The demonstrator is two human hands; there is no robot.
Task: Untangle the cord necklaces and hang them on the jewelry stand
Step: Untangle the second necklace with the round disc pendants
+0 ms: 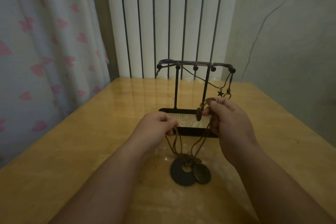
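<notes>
Left hand [158, 125] pinches a couple of cord strands between thumb and fingers, just in front of the stand base. Right hand [231, 120] is curled round a bunched clump of cord, held higher, near the stand's right post. Cords [179, 143] run down from both hands to two dark pendants, a ring [179, 174] and an oval [202, 173], which overlap and seem to rest on the tabletop [91, 151] close to the person. Strands cross just above the pendants, not yet separated. Stand [176, 87] is upright behind the hands, and one necklace with a star charm [220, 93] is already draped over its top bar, dangling just beside the right hand. Risks: pulling the hands apart hard likely tightens the tangle instead of freeing it. Right hand could snag the hung necklace and drag it off or tip the stand. A fast lift could swing the pendants into the stand.
</notes>
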